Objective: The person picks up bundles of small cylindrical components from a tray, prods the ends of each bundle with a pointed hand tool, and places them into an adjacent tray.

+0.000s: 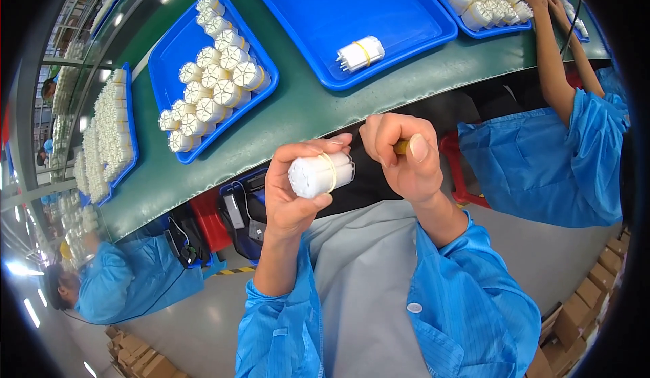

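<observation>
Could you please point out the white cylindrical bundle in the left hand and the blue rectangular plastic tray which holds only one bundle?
White cylindrical bundle (314,176): head view, on its white outer surface, toward its left end.
Blue rectangular plastic tray (359,11): head view, on its bare bottom.

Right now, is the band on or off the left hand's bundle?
On: a pale yellow band wraps the white bundle in the left hand.

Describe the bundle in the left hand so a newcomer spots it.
Start at the green bench; below its edge is the left hand. It holds a white cylindrical bundle circled by a yellowish band. Neighbouring bundles sit in blue trays; this one is hand-held.
</observation>
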Demonstrator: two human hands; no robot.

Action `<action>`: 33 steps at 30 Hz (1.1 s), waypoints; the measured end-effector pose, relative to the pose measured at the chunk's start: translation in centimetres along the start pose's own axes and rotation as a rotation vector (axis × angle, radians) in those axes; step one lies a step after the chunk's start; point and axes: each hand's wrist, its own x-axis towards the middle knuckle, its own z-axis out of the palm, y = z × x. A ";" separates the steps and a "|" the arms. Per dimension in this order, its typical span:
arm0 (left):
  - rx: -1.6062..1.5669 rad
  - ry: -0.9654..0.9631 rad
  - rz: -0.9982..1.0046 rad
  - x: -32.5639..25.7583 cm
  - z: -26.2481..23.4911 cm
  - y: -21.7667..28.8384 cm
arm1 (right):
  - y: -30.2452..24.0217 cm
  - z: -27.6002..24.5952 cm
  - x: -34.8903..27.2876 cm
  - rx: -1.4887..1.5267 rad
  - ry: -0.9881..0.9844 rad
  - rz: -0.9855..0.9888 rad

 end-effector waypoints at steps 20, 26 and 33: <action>1.254 -0.178 0.662 1.4 1.0 2.4 | 0.3 -0.9 -0.5 0.060 0.017 0.021; 1.298 -0.124 0.627 1.3 1.0 2.5 | 0.4 -1.0 -0.5 0.071 0.008 0.025; 1.404 -0.058 0.488 0.5 0.7 3.1 | 0.5 -0.9 -0.6 0.052 0.013 0.039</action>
